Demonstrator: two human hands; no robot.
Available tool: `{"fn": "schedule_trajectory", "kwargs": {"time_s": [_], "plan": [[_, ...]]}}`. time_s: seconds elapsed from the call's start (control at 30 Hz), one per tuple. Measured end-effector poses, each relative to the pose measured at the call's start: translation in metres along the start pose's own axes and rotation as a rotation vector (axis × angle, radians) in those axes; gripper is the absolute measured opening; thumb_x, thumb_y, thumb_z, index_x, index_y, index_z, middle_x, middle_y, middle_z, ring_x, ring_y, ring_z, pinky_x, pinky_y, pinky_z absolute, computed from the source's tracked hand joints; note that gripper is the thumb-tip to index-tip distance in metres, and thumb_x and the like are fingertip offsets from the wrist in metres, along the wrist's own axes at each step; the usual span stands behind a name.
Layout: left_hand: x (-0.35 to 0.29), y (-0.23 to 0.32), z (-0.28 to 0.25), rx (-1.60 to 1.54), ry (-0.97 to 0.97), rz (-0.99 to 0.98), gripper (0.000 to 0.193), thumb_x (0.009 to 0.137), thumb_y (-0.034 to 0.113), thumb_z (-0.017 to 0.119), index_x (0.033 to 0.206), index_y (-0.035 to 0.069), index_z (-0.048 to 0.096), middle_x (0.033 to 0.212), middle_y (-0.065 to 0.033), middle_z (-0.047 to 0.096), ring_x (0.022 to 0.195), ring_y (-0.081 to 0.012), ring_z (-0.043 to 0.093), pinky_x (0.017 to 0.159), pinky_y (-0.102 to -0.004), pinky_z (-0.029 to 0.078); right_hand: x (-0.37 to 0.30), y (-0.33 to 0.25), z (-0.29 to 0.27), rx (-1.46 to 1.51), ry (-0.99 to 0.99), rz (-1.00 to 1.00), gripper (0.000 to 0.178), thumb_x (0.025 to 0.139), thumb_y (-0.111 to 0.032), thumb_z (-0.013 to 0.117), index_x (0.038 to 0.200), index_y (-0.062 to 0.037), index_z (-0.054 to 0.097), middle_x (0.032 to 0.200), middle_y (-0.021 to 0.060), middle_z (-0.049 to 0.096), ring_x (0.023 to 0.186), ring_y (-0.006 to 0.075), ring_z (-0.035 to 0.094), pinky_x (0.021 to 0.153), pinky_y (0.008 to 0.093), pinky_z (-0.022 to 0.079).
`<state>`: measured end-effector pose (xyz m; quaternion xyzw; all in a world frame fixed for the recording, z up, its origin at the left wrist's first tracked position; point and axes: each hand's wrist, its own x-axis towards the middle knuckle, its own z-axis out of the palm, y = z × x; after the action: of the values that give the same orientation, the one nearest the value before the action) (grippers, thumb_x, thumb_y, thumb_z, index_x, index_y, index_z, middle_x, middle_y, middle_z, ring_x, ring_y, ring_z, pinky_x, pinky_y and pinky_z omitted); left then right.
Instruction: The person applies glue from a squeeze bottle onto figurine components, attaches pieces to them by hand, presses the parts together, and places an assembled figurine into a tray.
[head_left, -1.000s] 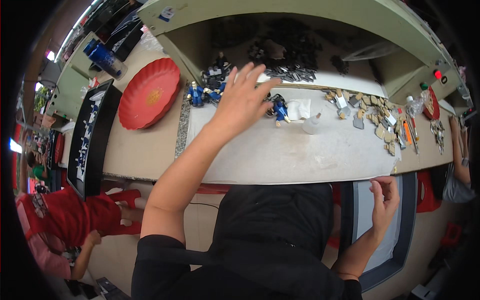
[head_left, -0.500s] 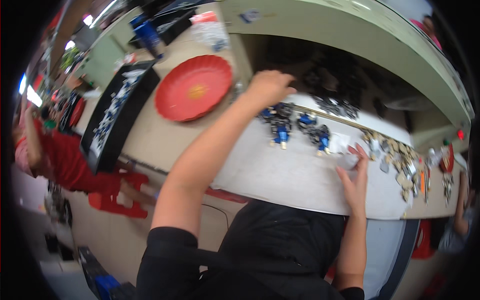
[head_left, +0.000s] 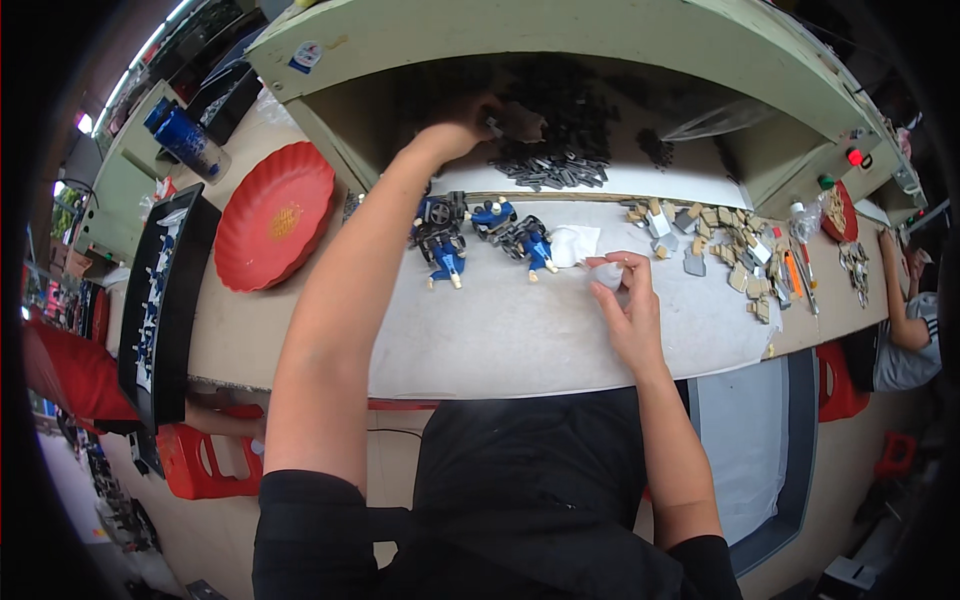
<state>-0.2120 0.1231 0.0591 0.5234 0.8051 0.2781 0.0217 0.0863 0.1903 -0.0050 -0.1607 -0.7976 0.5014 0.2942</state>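
Observation:
My left hand (head_left: 462,128) reaches into the shaded shelf opening, beside a heap of small black parts (head_left: 555,168). A crumpled greyish piece (head_left: 520,122) shows by its fingertips; shadow hides whether they grip it. Above the white-covered bench, my right hand (head_left: 632,305) pinches a crumpled white cloth (head_left: 607,275) between thumb and fingers. A folded white cloth (head_left: 575,244) lies just left of it. Between my arms sit several small blue-and-black toy-like assemblies with wheels, among them a blue figure (head_left: 446,262) at the left and another blue figure (head_left: 538,252) nearer the cloth.
A red scalloped tray (head_left: 318,215) and a long black bin of parts (head_left: 200,240) stand at the left. Loose beige and grey pieces (head_left: 745,250) spread on the right, near an orange tool (head_left: 793,273). Other people sit at both sides. The green shelf frame (head_left: 600,35) overhangs the bench.
My left hand has moved deeper into the shelf opening, toward the black parts. My right hand still pinches the white cloth. The whole view has shifted, bringing the bench and tray leftward.

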Motion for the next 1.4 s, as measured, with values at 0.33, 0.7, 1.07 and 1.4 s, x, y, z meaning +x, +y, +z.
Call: {"fn": "schedule_trajectory", "kwargs": {"time_s": [0.33, 0.7, 1.07, 1.4], "plan": [[-0.159, 0.119, 0.024, -1.575, -0.006, -0.335, 0.06, 0.073, 0.009, 0.062, 0.127, 0.006, 0.035, 0.116, -0.0098, 0.046, 0.106, -0.0182, 0.047, 0.091, -0.0326, 0.039, -0.023, -0.018, -0.022, 0.689, 0.165, 0.191, 0.032, 0.086, -0.015, 0.048, 0.113, -0.0012, 0.037, 0.091, 0.0121, 0.057, 0.09, 0.0209, 0.056, 0.075, 0.03, 0.045], [-0.2, 0.14, 0.088, -0.354, 0.236, -0.001, 0.03, 0.06, -0.003, 0.064, 0.086, 0.008, 0.054, 0.098, -0.0111, 0.055, 0.104, -0.0313, 0.046, 0.089, -0.0386, 0.032, -0.063, -0.029, -0.005, 0.813, 0.152, 0.28, 0.031, 0.086, -0.011, 0.048, 0.113, -0.0008, 0.038, 0.096, 0.0147, 0.058, 0.095, 0.0204, 0.054, 0.082, 0.0323, 0.043], [-0.205, 0.12, 0.057, -0.32, 0.118, -0.03, 0.013, 0.067, -0.003, 0.057, 0.077, 0.004, 0.056, 0.111, -0.0133, 0.053, 0.104, -0.0316, 0.047, 0.087, -0.038, 0.036, -0.063, -0.033, -0.014, 0.909, 0.072, 0.404, 0.031, 0.085, -0.014, 0.049, 0.111, 0.0006, 0.039, 0.092, 0.0152, 0.057, 0.084, 0.0233, 0.059, 0.074, 0.0323, 0.048], [-0.074, 0.103, -0.01, 0.203, 0.189, 0.079, 0.016, 0.077, 0.011, 0.055, 0.091, 0.003, 0.058, 0.086, -0.0101, 0.06, 0.081, -0.0239, 0.054, 0.073, -0.0314, 0.042, -0.063, -0.039, -0.024, 0.84, 0.18, 0.383, 0.037, 0.086, -0.018, 0.047, 0.118, -0.0024, 0.039, 0.075, 0.0061, 0.051, 0.059, 0.0113, 0.05, 0.055, 0.0238, 0.042]]}}
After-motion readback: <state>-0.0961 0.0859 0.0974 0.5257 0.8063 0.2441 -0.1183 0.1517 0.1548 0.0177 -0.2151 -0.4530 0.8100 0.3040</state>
